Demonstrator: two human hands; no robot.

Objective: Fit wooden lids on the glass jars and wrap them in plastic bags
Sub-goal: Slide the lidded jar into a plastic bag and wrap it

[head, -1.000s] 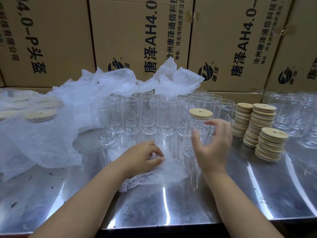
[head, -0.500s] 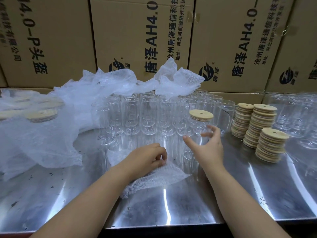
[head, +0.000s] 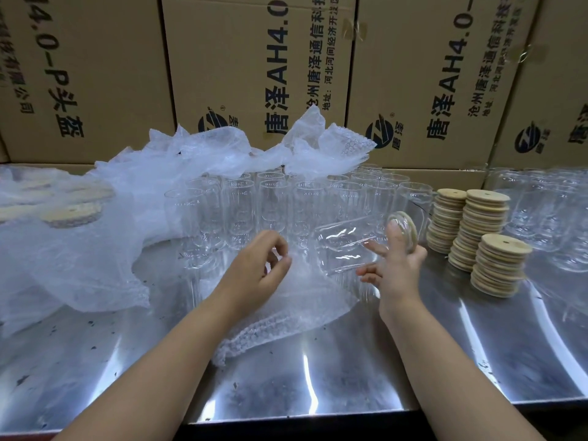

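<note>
Supervisor: Change since the last look?

Inspector: A second ago the jar [head: 346,246] with its wooden lid [head: 408,230] stood upright at the front of the open jars [head: 270,202]. It now lies tipped on its side, lifted off the surface, right of centre in the frame, with the lid to the right and the base pointing left. The right hand [head: 397,272] grasps it, thumb across the lid and fingers under the glass. The left hand [head: 257,268], at centre, has raised the bubble bag [head: 296,313]. Thumb and forefinger pinch its upper edge, and the rest trails on the steel table [head: 318,393].

Supervisor: Meaning for the task?

Inspector: The lid is fitted. I judge this to be the bagging step, base first. Whether the bag mouth is open cannot be told.

Supervisor: Edges and room?

Inspector: The open jars stand just behind both hands. The lid stacks [head: 477,237] stand just right of the held lid. The wrapped jars [head: 63,214] sit at the left of the frame, well apart. The table's front edge runs across the lower frame, with steel showing between the forearms. The freest room lies there, toward the person.
</note>
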